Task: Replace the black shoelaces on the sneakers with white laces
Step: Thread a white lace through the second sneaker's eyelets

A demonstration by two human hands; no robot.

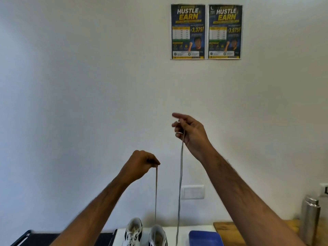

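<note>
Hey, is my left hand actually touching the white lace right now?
Touching. The head view shows the left hand pinching one end of the white lace at its fingertips, the strand hanging straight down toward the sneaker.

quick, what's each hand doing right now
Left hand: pinches one end of the white lace, pulled up from the shoe.
Right hand: grips the other end, raised higher.

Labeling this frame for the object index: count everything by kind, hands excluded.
Sneakers: 2 — left sneaker, right sneaker
White laces held up: 1 — white lace
Posters: 2 — left poster, right poster
Steel bottle: 1
Blue tray: 1
Total: 7
</note>
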